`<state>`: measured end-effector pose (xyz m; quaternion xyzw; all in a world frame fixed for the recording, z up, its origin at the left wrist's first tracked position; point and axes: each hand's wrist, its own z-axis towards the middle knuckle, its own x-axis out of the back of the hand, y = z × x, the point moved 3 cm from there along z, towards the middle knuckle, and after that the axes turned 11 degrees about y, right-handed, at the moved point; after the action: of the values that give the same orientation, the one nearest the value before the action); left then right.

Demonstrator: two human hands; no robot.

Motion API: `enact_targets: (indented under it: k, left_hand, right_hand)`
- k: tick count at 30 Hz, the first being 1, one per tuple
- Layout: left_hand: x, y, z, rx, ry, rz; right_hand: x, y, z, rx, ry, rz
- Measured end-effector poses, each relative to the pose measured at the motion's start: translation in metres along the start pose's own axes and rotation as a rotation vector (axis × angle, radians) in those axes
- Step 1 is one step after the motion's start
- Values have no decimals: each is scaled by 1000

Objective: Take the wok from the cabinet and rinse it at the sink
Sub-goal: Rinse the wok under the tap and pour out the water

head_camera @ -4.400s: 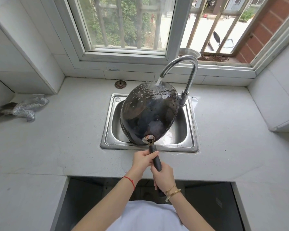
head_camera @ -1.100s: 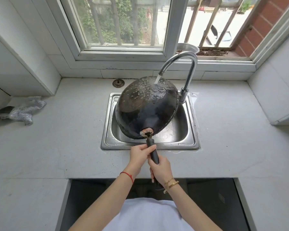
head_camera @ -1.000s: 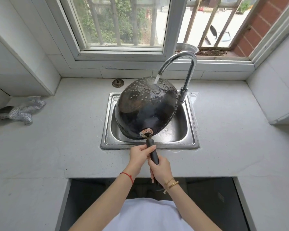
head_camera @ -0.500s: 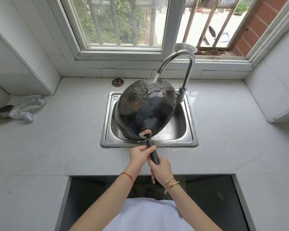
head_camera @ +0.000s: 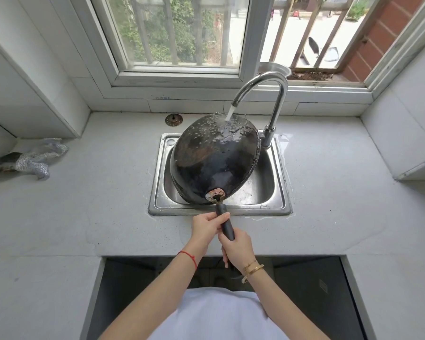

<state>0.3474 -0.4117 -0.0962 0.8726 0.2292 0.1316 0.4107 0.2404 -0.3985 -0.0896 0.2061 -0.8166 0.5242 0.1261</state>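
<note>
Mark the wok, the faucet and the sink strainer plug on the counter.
wok (head_camera: 216,158), head view, wet dark underside.
faucet (head_camera: 279,94), head view, curved steel neck.
sink strainer plug (head_camera: 173,119), head view, round top.

The big black wok (head_camera: 216,160) fills most of the sink (head_camera: 279,209), bottom side up; only a strip of basin on the right is free; the tap (head_camera: 272,94) curves over the back, so a hand cannot pass there easily; the counter (head_camera: 329,204) on the right is open; on the left a cloth (head_camera: 32,159) lies far off.
</note>
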Motion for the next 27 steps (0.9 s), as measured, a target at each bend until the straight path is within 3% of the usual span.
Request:
enact_targets:
  k: [27]
  left_hand:
    - [-3, 2, 2, -51, 16, 49]
  right_hand:
    - [4, -2, -1, -47, -26, 87]
